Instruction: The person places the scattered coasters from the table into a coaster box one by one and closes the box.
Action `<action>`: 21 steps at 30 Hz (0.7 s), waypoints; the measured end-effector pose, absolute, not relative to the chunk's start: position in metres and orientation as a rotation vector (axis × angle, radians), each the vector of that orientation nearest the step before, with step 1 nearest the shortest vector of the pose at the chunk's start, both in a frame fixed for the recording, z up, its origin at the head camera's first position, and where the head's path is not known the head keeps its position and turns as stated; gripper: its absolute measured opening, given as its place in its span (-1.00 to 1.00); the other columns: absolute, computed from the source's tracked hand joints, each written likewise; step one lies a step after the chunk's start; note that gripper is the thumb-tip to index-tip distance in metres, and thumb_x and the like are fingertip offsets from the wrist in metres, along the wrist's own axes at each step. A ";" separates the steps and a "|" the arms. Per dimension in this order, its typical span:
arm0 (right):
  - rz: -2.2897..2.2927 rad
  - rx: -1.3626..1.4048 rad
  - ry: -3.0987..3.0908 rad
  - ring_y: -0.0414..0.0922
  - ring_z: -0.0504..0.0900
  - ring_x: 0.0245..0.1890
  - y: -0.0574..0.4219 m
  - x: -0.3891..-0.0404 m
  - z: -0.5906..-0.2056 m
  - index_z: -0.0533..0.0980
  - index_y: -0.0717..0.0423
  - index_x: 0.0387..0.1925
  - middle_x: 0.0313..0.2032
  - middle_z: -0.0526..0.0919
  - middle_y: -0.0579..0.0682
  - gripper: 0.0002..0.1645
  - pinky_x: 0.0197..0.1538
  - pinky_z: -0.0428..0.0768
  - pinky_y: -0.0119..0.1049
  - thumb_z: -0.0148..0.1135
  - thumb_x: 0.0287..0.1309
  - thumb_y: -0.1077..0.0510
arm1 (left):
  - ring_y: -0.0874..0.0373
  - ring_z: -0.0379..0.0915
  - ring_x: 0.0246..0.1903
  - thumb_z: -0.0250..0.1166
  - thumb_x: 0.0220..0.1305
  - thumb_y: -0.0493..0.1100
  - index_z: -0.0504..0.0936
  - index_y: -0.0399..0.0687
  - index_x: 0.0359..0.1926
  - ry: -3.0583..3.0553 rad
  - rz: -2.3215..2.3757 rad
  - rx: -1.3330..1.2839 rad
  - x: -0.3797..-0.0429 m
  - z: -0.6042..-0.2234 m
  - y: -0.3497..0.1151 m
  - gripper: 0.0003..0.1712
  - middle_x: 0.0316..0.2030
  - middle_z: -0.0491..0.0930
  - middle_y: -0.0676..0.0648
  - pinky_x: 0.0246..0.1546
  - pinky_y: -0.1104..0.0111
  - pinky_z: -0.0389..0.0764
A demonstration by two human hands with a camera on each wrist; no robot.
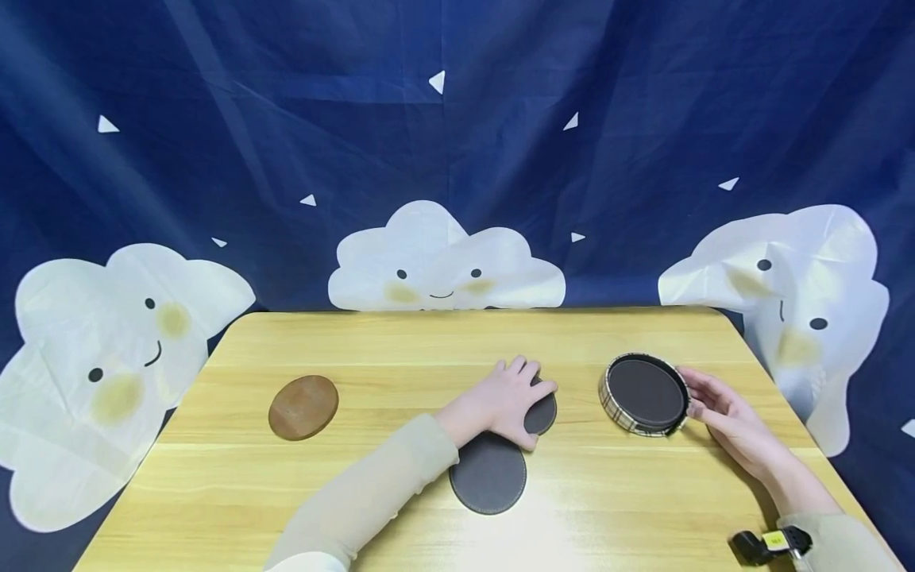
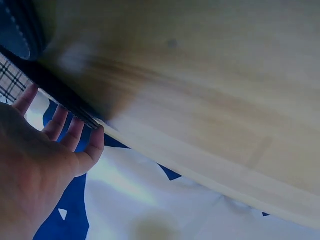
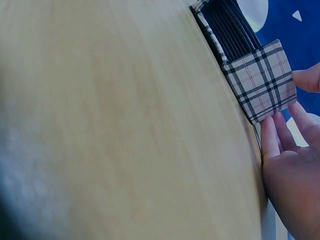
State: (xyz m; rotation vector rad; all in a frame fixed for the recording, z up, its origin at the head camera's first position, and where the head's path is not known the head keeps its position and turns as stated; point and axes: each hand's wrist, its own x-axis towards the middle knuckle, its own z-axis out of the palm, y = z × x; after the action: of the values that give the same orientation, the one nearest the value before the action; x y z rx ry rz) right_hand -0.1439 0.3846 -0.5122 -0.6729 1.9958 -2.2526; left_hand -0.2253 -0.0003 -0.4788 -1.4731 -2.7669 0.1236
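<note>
My left hand (image 1: 503,405) reaches over a dark round coaster (image 1: 542,416), its thumb and fingers spread around the edge. In the left wrist view the fingertips (image 2: 97,135) curl against that coaster's thin dark rim. Just nearer to me, a second dark coaster (image 1: 488,481) with pale stitching lies flat, partly overlapped by the left hand. To the right stands a round plaid coaster holder (image 1: 619,407) with dark coasters stacked inside. My right hand (image 1: 739,433) grips its right side. The right wrist view shows thumb and fingers on opposite edges of the plaid wall (image 3: 265,80), beside its side opening.
A brown round coaster (image 1: 303,407) lies at the left of the wooden table (image 1: 400,342). Behind the table's far edge hangs a dark blue curtain (image 1: 500,159) with white clouds. A small black device (image 1: 768,546) is strapped to the right wrist.
</note>
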 end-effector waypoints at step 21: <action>-2.265 -0.680 1.983 -0.37 0.59 0.24 0.385 -0.144 -0.512 0.37 0.08 0.51 0.34 0.60 -0.23 -0.23 0.21 0.53 -0.57 -0.21 0.43 0.63 | 0.09 0.32 0.21 0.41 -0.13 0.50 0.39 0.33 0.45 -2.644 0.170 -1.436 -0.236 -0.449 0.021 0.07 0.30 0.41 -0.05 0.03 0.23 0.43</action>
State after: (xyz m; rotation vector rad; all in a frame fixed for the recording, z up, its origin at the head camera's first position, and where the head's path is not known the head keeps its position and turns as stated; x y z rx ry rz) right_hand -0.1445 0.3848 -0.5121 -0.6796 1.9832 -2.2649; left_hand -0.2357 0.0207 -0.4487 -1.4357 -2.6439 0.1698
